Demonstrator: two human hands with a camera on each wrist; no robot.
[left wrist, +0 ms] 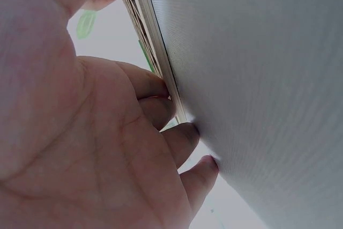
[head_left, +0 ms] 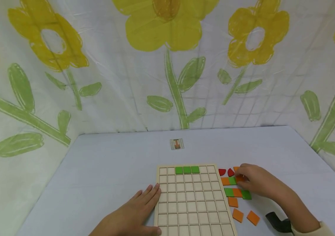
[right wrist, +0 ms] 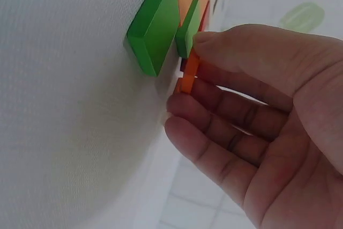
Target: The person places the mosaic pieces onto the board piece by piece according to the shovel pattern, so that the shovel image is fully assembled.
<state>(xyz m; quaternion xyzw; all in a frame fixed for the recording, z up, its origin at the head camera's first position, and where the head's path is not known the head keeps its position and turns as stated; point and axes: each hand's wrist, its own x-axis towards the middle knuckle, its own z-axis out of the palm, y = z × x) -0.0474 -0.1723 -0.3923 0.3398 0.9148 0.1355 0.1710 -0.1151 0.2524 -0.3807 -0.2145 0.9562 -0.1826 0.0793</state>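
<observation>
A pale wooden board (head_left: pixel 189 196) with a square grid lies on the table, with three green tiles (head_left: pixel 187 169) in its top row. My left hand (head_left: pixel 132 211) rests along the board's left edge, fingers stretched out and the thumb near the lower edge; in the left wrist view its fingertips touch the board's side. To the right of the board, my right hand (head_left: pixel 254 181) pinches an orange square tile (right wrist: pixel 190 72) between thumb and fingers. Close to that hand in the right wrist view is a green tile (right wrist: pixel 156 33). The fingers partly cover the tiles beneath them.
Orange tiles (head_left: pixel 238 215) and green tiles (head_left: pixel 246 194) lie loose right of the board, with two red rounded pieces (head_left: pixel 222 172) near its upper corner. A small patterned card (head_left: pixel 177 144) lies behind the board. A black curved object (head_left: pixel 277 223) sits by the right forearm. A flowered curtain (head_left: pixel 120 82) hangs behind.
</observation>
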